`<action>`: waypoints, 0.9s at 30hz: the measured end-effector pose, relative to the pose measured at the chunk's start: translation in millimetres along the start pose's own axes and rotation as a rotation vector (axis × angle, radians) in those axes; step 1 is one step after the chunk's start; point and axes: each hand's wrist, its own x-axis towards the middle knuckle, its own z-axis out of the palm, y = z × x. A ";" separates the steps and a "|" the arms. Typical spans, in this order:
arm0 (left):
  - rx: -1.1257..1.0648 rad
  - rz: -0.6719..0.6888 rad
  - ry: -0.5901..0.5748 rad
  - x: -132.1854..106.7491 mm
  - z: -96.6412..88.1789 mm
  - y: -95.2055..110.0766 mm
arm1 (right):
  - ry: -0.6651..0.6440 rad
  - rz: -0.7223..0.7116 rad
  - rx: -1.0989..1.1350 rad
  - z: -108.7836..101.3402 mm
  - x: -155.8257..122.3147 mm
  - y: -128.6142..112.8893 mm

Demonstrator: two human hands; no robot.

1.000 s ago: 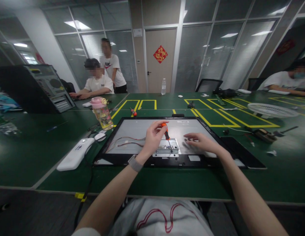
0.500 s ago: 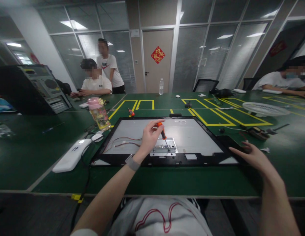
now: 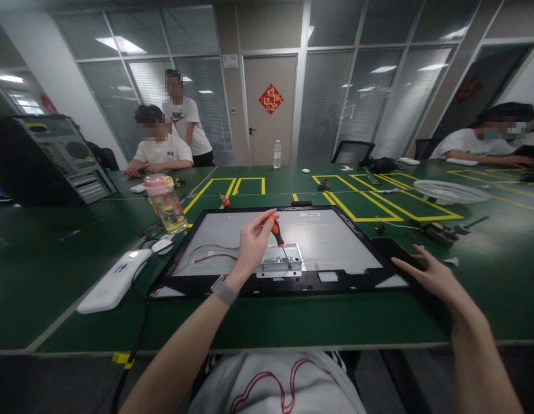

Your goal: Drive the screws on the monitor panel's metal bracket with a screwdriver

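A monitor panel lies face down on the green table, black frame around a grey metal back. My left hand is closed on a small orange-handled screwdriver, its tip down on a silver bracket near the panel's front edge. My right hand rests with fingers spread, open, on a flat black piece at the panel's right corner. Red and white wires run across the panel's left part.
A white device and a cable lie left of the panel, with a pink-lidded bottle behind. A computer case stands far left. A fan grille and small tools lie to the right. Other people sit or stand at the far sides.
My right hand left the panel's middle and moved right onto the black piece at the corner. My left hand stayed on the screwdriver at the bracket. The view shifted slightly.
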 end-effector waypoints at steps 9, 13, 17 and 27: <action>-0.062 -0.050 -0.086 3.1 -6.7 -2.5 | -0.225 0.006 0.526 -33.3 -30.1 4.3; 0.047 -0.010 -0.036 4.1 -7.4 -1.9 | -0.258 -0.007 0.541 -30.9 -27.9 9.0; 0.051 -0.003 -0.029 6.0 -10.5 -6.0 | -0.274 -0.041 0.535 -27.5 -26.4 12.2; 0.095 0.010 -0.005 11.5 -14.4 0.8 | -0.137 0.064 0.435 -28.0 -18.7 7.3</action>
